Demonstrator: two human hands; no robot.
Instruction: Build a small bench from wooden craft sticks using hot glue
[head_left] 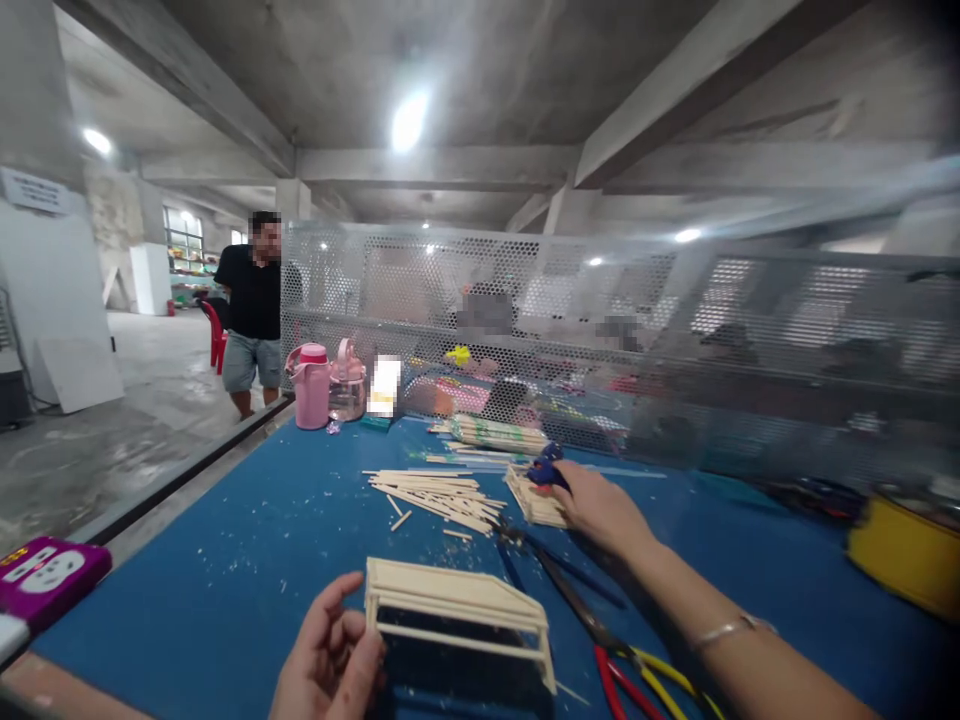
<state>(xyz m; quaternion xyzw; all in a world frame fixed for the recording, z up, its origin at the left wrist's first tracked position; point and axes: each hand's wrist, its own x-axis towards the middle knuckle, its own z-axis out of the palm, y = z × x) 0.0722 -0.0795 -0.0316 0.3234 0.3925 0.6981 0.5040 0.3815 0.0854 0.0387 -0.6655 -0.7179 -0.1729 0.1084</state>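
My left hand (pixel 334 650) pinches the left end of a small frame made of pale wooden sticks (pixel 457 590). The frame has a slatted top and thin legs, and it is held tilted above the blue table. Farther off, my right hand (pixel 592 500) is closed around a dark blue glue gun (pixel 546 468), whose handle is mostly hidden by the fingers. Beneath it lies another piece built of wooden sticks (pixel 529 498). Loose sticks (pixel 435 495) are spread to the left of that piece. Pliers with red and yellow handles (pixel 592 625) rest below my right forearm.
A packed bundle of sticks (pixel 499 434) lies at the back, before a perforated metal screen (pixel 420 280). Pink bottles (pixel 311 390) stand back left. A purple power strip (pixel 56 580) sits at the left edge, a yellow roll (pixel 904 550) at right. A person (pixel 259 300) stands beyond the table.
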